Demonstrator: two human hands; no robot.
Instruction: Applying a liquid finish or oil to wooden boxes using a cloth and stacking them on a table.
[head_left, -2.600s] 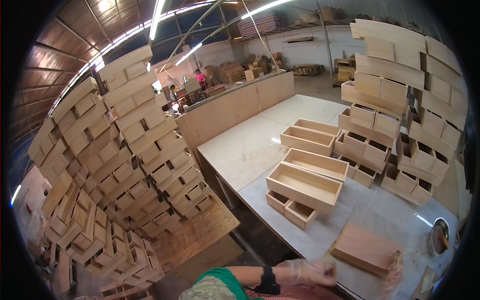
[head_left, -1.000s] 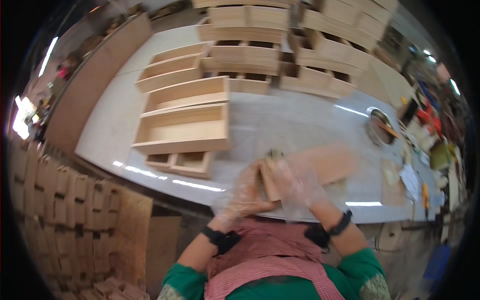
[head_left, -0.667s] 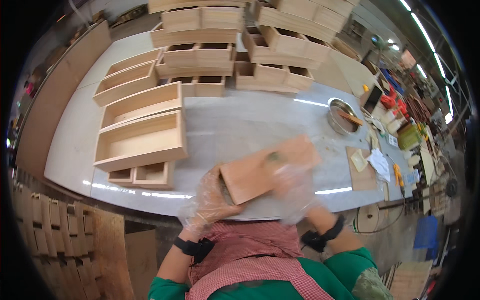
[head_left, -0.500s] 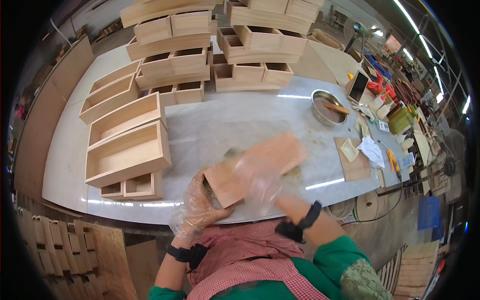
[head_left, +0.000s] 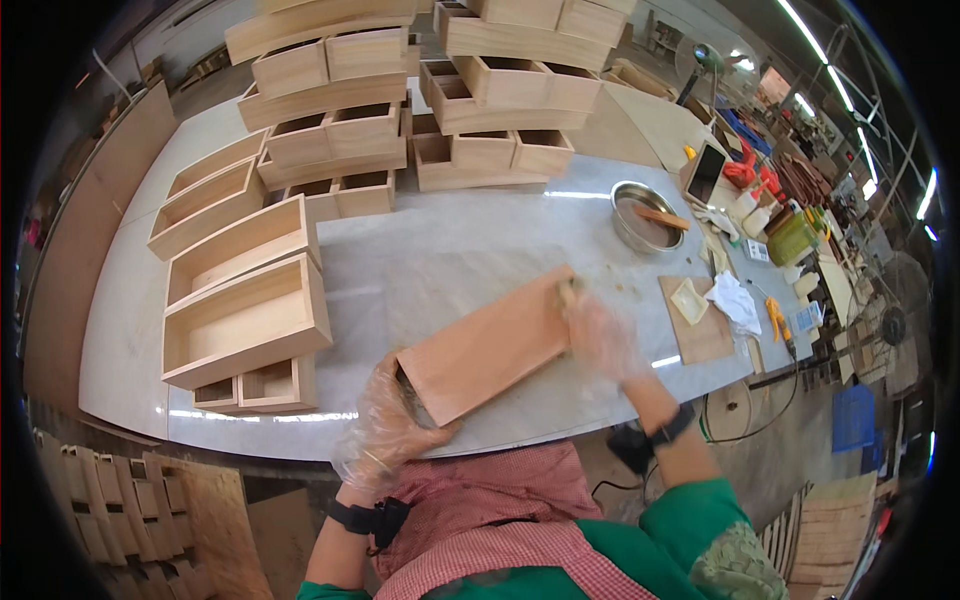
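Note:
A reddish-brown wooden box [head_left: 490, 340] lies slantwise at the table's near edge, its flat broad face up and a dark hollow showing at its left end. My left hand [head_left: 390, 425], in a clear plastic glove, is closed on that left end, fingers along the edge and thumb toward the near corner. At the far right end is my gloved right hand [head_left: 605, 340], smeared by motion. It presses a small yellowish pad [head_left: 569, 294] against the box's edge; the pad is blurred and partly hidden by the fingers.
Pale open wooden boxes [head_left: 245, 320] stand at the left, with tall stacks of drawer boxes [head_left: 330, 135] behind. A metal bowl [head_left: 625, 225] holding liquid and a wooden-handled tool sits at the back right. Further right are a white cloth [head_left: 735, 303], bottles [head_left: 745, 203] and an orange corded tool [head_left: 776, 318].
My right hand has swept from the middle of the box to its far right end with the pad, uncovering the top face. My left hand keeps its hold on the left end.

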